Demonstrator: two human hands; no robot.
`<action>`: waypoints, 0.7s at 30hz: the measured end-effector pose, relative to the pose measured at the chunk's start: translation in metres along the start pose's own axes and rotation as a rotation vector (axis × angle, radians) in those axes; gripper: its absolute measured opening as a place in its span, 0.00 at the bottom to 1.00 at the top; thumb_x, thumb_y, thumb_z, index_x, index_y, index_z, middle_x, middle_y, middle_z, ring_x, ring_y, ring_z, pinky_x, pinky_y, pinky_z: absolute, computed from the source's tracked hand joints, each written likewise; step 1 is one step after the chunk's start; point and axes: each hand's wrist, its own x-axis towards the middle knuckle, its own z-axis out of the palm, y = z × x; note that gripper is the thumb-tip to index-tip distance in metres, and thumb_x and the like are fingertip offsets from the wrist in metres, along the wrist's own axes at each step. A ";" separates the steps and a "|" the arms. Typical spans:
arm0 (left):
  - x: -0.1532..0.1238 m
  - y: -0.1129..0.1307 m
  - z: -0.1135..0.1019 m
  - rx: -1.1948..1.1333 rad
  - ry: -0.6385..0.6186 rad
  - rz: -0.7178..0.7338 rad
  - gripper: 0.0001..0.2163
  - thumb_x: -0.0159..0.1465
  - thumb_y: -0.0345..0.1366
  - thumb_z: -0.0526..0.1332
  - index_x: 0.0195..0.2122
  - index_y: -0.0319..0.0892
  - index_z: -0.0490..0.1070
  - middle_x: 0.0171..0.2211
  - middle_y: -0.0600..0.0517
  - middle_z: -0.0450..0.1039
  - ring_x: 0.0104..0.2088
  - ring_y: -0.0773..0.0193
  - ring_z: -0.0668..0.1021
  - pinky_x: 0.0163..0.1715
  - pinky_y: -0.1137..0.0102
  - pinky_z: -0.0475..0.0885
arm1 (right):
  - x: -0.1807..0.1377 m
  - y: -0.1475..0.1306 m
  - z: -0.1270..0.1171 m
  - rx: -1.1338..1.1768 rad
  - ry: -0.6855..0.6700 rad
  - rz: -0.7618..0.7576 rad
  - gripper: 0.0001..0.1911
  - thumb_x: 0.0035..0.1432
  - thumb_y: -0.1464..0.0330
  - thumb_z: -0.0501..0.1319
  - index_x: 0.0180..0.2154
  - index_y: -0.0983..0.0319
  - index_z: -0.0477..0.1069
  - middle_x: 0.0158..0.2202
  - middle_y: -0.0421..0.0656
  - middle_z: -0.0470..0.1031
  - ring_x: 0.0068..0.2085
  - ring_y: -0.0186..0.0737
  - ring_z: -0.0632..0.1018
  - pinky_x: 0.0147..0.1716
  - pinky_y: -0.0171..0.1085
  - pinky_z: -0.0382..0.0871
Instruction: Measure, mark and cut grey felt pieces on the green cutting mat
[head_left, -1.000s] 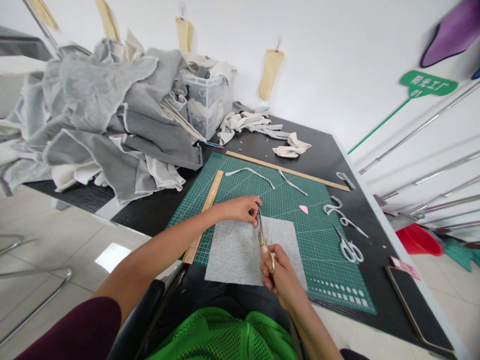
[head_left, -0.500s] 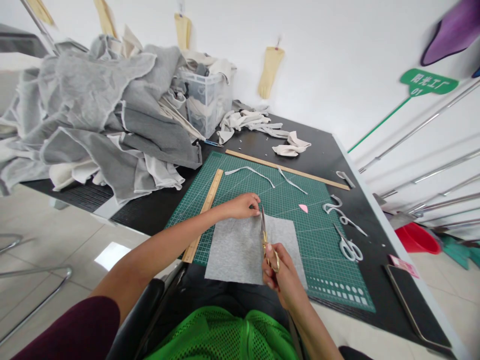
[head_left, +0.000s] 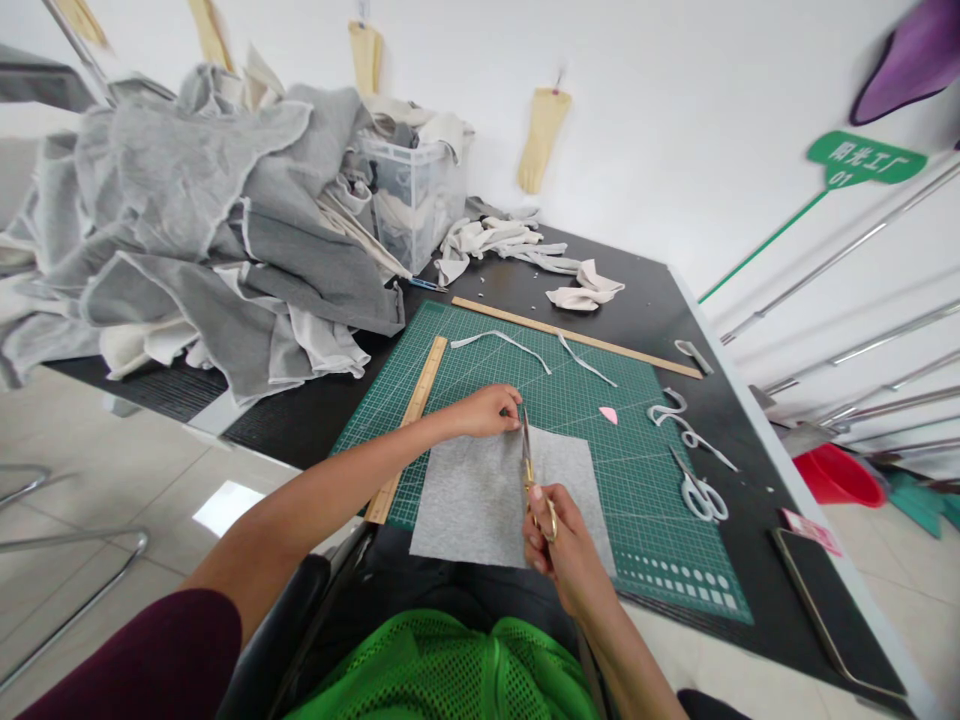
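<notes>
Fabric point(head_left: 187, 180) lies heaped at left, then a wooden ruler point(head_left: 425, 380) rests on the green mat point(head_left: 637, 470), and past it the left hand point(head_left: 493, 410) has its fingertips pressed together, seemingly pinching the far edge of a grey cloth point(head_left: 472, 500). Spread flat on the mat, the cloth looks light, soft and limp, so it is best gripped by its edge, near the gold scissors point(head_left: 528, 470). The right hand point(head_left: 566, 550) curls around the scissors' handles, and white scissors point(head_left: 693, 484) lie farther right.
</notes>
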 end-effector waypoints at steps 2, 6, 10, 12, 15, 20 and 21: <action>0.000 0.002 -0.001 -0.003 -0.012 0.003 0.04 0.59 0.28 0.65 0.29 0.38 0.79 0.50 0.44 0.74 0.48 0.59 0.77 0.51 0.66 0.70 | 0.001 0.001 0.000 -0.010 -0.002 -0.002 0.23 0.62 0.46 0.58 0.35 0.56 0.57 0.19 0.28 0.59 0.14 0.24 0.57 0.14 0.26 0.47; 0.000 0.004 -0.003 -0.005 -0.029 -0.001 0.04 0.60 0.27 0.65 0.28 0.38 0.79 0.50 0.43 0.74 0.49 0.59 0.77 0.52 0.65 0.69 | 0.001 0.000 0.000 -0.022 -0.008 -0.001 0.23 0.62 0.45 0.58 0.35 0.57 0.57 0.19 0.28 0.60 0.14 0.24 0.58 0.14 0.26 0.45; 0.000 0.003 -0.002 -0.017 -0.030 -0.005 0.04 0.59 0.27 0.65 0.28 0.39 0.79 0.49 0.45 0.74 0.48 0.60 0.77 0.52 0.66 0.69 | 0.000 0.000 0.002 -0.037 -0.004 -0.009 0.22 0.63 0.46 0.58 0.35 0.57 0.57 0.20 0.28 0.60 0.15 0.24 0.58 0.14 0.26 0.45; 0.000 0.002 -0.002 -0.013 -0.024 -0.009 0.04 0.59 0.27 0.65 0.28 0.39 0.79 0.50 0.45 0.73 0.48 0.60 0.77 0.52 0.66 0.69 | 0.000 0.000 0.002 -0.045 -0.003 -0.005 0.22 0.64 0.46 0.57 0.35 0.57 0.57 0.20 0.28 0.60 0.15 0.24 0.58 0.15 0.26 0.45; 0.000 0.001 -0.001 -0.005 -0.020 -0.014 0.04 0.59 0.27 0.65 0.28 0.38 0.79 0.52 0.45 0.72 0.47 0.61 0.77 0.52 0.66 0.70 | 0.000 0.000 0.001 -0.041 -0.009 -0.004 0.22 0.64 0.46 0.57 0.36 0.57 0.57 0.20 0.28 0.59 0.15 0.24 0.58 0.15 0.26 0.45; -0.001 0.002 -0.003 0.011 -0.036 -0.008 0.04 0.58 0.26 0.65 0.29 0.38 0.80 0.52 0.43 0.73 0.50 0.59 0.77 0.52 0.66 0.69 | 0.001 0.003 -0.001 -0.036 -0.020 -0.006 0.22 0.64 0.46 0.57 0.35 0.57 0.57 0.20 0.28 0.59 0.15 0.24 0.58 0.14 0.26 0.45; -0.001 0.002 -0.004 0.017 -0.040 -0.007 0.05 0.59 0.26 0.64 0.29 0.38 0.80 0.52 0.43 0.72 0.51 0.59 0.76 0.52 0.66 0.69 | 0.001 0.003 -0.001 -0.035 -0.020 -0.008 0.22 0.64 0.46 0.57 0.35 0.57 0.57 0.20 0.28 0.59 0.15 0.24 0.58 0.14 0.26 0.45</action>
